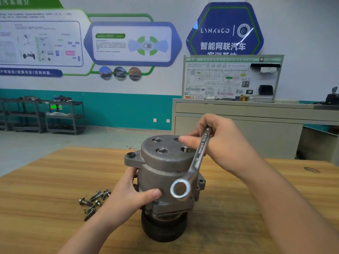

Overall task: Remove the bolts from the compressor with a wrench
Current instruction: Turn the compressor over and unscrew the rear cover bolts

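Posters and a wiring board line the far wall of a workshop, and nearer lies the wooden surface that carries the job. Upright close to its near edge stands the compressor, pulley end down, its round bolted face turned up and slightly away from the person.

The left hand wraps the left flank of the housing, thumb pressed across the front, steadying it. The right hand is clenched round the shank of the wrench, gripping near its far end, with the forefinger stretched out over the top face. The wrench's long axis slopes from that grip, beyond the face's right rim, down toward the person, so its ring end hangs free in front of the housing (on no bolt at all).

On the top face two bolts sit seated toward the left, one behind the other. A third, the raised bolt, stands proud at the right, just under the outstretched forefinger; a fourth hole behind it looks vacant. A heap of loose bolts lies on the surface to the left of the compressor.

My judgement: the raised bolt is nearest the right hand and looks slack enough to be spun out by fingertip, while the seated pair would need the ring end swung up and leftward over the face.
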